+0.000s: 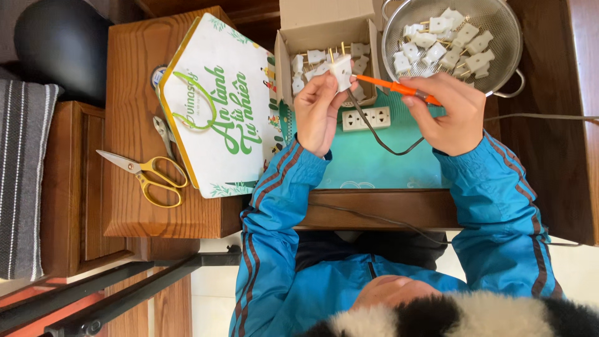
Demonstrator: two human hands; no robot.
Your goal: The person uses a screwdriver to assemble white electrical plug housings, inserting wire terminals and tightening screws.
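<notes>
Left hand (318, 112) grips a white plug (341, 68) above the cardboard box (324, 28) while right-hand fingers (437, 103) close on an orange screwdriver (390, 86) at it; many plugs remain in the metal strainer (499, 25).

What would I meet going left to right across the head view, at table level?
Striped cushion → yellow-handled scissors → hexagonal white box → left hand holding a white plug → orange screwdriver → right hand

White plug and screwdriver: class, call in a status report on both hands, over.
Left hand grips white plug. Right hand holds orange screwdriver, tip at plug. Black cord hangs between the hands, nothing blocking.
</notes>
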